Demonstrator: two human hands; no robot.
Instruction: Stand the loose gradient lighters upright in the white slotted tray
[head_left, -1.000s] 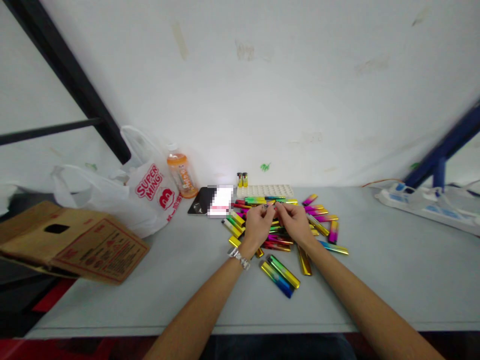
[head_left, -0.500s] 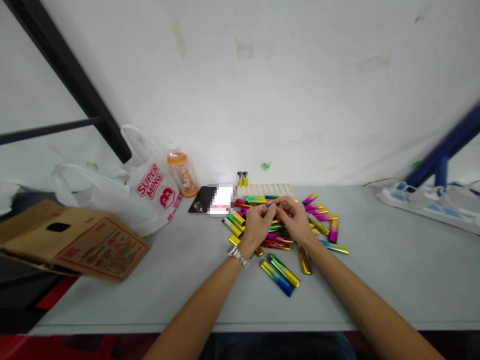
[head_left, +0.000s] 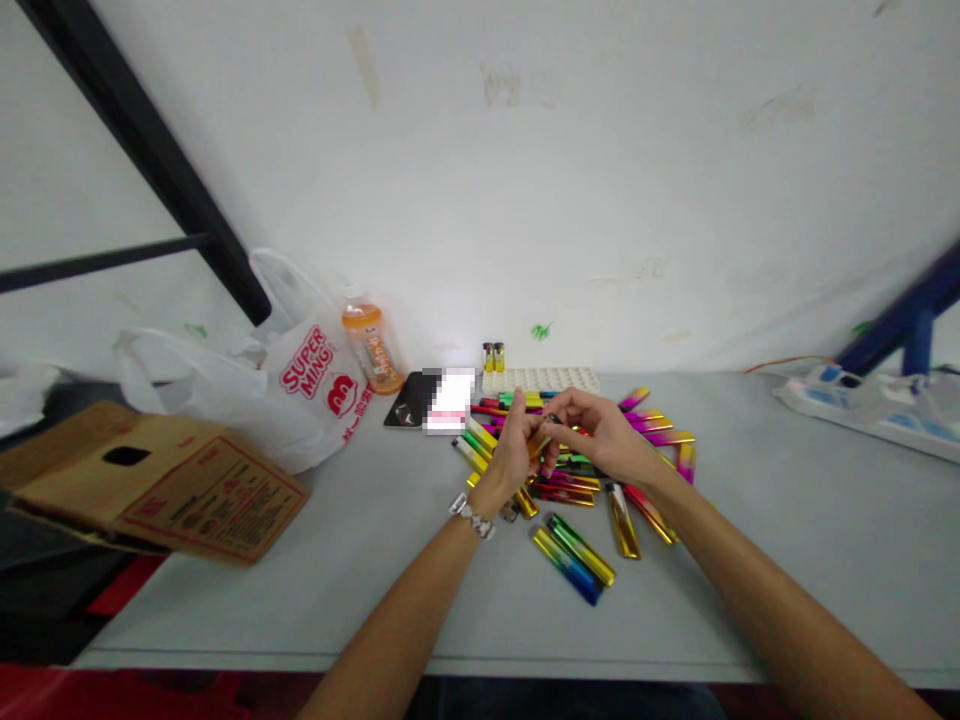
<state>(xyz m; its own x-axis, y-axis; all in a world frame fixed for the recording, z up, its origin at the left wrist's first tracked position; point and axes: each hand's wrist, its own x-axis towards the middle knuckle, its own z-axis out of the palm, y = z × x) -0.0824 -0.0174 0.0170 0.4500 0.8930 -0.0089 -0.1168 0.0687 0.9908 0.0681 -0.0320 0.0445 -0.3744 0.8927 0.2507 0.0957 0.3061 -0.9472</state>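
Many shiny metallic lighters in gold, green, magenta, red and blue lie heaped on the grey table. Over this heap my hands meet at one gold lighter [head_left: 537, 450], mostly hidden by the fingers. My left hand [head_left: 510, 455], a metal watch or bracelet at its wrist, has its fingers curled round the lighter's body, thumb pointing up. Thumb and fingertips of my right hand [head_left: 604, 432] pinch its dark top end. Nearer to me, a green-and-yellow lighter [head_left: 581, 550] and a yellow-and-blue lighter [head_left: 568, 566] lie side by side.
Behind the heap is a white perforated tray [head_left: 540, 380], with two small lighters [head_left: 493, 357] upright at its left end. Left of it are a phone [head_left: 409, 400], an orange bottle [head_left: 375, 345], a plastic bag [head_left: 300, 410] and a cardboard box [head_left: 217, 495]. A power strip [head_left: 862, 405] lies right.
My left thumb has lifted from its pinch and a gold lighter now shows between my hands. My right hand has turned slightly. The whole view has shifted a little.
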